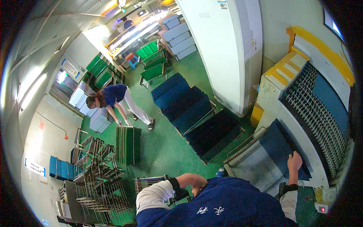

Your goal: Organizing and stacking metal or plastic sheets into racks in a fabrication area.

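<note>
My right hand is closed on the edge of a dark blue flat panel, with the fingers bent over its side. The panel stands tilted at the right end of a slotted metal rack, beside the roller machine. Whether one panel or more sit together there, I cannot tell. My left hand is close to my body, with the arm bent; my shirt hides part of it and the fingers do not show clearly.
Racks of dark blue panels stand on the green floor ahead. A tall white cabinet rises behind them. To the left, a person bends over a rack of green panels. Stacked metal racks fill the near left.
</note>
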`<action>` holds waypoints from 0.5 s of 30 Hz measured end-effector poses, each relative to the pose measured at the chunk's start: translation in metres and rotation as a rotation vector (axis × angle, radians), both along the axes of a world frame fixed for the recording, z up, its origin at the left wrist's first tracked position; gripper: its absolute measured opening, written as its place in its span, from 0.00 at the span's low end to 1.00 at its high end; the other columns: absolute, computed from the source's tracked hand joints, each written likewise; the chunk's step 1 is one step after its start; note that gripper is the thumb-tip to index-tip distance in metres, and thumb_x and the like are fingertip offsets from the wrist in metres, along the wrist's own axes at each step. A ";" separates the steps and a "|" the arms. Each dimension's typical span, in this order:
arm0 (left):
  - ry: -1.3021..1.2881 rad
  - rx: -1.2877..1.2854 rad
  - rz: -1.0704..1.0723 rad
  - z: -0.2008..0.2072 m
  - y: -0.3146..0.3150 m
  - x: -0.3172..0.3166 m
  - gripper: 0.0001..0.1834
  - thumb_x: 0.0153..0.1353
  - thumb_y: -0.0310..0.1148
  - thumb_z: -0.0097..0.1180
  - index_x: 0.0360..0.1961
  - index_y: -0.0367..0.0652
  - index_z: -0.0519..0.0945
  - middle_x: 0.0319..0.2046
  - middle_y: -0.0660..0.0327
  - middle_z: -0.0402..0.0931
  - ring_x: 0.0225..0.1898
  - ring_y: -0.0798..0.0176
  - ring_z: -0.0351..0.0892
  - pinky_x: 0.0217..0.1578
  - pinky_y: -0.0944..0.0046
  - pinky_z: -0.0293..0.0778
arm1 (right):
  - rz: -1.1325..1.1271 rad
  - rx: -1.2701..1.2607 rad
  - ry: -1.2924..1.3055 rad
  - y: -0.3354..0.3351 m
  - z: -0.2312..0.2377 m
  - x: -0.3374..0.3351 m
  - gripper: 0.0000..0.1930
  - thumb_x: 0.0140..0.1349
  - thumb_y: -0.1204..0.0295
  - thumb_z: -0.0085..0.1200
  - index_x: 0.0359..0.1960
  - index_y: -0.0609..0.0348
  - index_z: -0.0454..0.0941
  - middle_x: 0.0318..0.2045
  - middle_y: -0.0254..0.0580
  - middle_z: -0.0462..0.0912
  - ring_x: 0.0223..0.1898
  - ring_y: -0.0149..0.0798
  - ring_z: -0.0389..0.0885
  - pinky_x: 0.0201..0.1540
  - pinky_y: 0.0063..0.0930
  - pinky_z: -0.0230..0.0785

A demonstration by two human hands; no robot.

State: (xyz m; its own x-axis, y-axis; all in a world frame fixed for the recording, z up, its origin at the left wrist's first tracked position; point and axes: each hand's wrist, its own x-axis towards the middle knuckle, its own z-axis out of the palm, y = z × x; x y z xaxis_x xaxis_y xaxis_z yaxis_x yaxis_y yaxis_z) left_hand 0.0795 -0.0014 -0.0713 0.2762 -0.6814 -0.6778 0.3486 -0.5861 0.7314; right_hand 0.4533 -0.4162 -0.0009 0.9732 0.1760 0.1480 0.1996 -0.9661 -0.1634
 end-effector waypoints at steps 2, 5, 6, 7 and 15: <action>0.018 -0.060 0.038 -0.021 0.002 -0.006 0.28 0.31 0.26 0.70 0.40 0.44 0.76 0.36 0.68 0.80 0.36 0.68 0.73 0.38 0.63 0.71 | -0.012 -0.008 0.027 0.004 0.008 -0.002 0.16 0.51 0.69 0.59 0.41 0.63 0.76 0.37 0.50 0.80 0.39 0.51 0.78 0.40 0.41 0.70; -0.009 -0.053 0.001 0.015 -0.001 0.010 0.30 0.32 0.28 0.71 0.43 0.44 0.75 0.38 0.66 0.80 0.37 0.68 0.73 0.40 0.63 0.71 | -0.030 -0.016 0.048 0.001 0.005 -0.003 0.16 0.52 0.68 0.59 0.41 0.62 0.76 0.38 0.50 0.80 0.40 0.51 0.78 0.41 0.41 0.70; -0.005 -0.012 -0.057 0.043 -0.004 0.021 0.30 0.32 0.27 0.71 0.42 0.44 0.76 0.38 0.66 0.80 0.37 0.68 0.73 0.40 0.62 0.71 | -0.032 -0.015 0.046 -0.001 0.003 -0.003 0.16 0.52 0.68 0.59 0.42 0.62 0.76 0.38 0.50 0.80 0.40 0.51 0.78 0.42 0.41 0.70; -0.003 0.031 -0.108 0.058 -0.006 0.025 0.29 0.32 0.27 0.71 0.42 0.43 0.76 0.38 0.65 0.80 0.37 0.68 0.73 0.40 0.62 0.71 | -0.028 -0.014 0.045 0.000 0.003 -0.002 0.16 0.52 0.68 0.59 0.42 0.62 0.76 0.38 0.50 0.80 0.40 0.51 0.78 0.42 0.41 0.70; -0.017 -0.006 -0.022 0.055 -0.005 0.018 0.24 0.32 0.25 0.69 0.36 0.43 0.78 0.33 0.66 0.81 0.33 0.67 0.73 0.35 0.61 0.72 | -0.023 -0.013 0.053 0.000 0.002 -0.001 0.16 0.53 0.69 0.58 0.42 0.62 0.75 0.39 0.51 0.79 0.41 0.52 0.77 0.43 0.41 0.69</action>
State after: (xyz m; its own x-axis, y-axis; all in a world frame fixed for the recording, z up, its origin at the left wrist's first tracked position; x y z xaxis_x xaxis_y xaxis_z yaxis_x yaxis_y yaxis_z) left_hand 0.0979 -0.0065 -0.0160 0.2727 -0.6914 -0.6690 0.3229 -0.5893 0.7406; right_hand 0.4521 -0.4158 0.0011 0.9835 0.1549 0.0935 0.1684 -0.9726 -0.1603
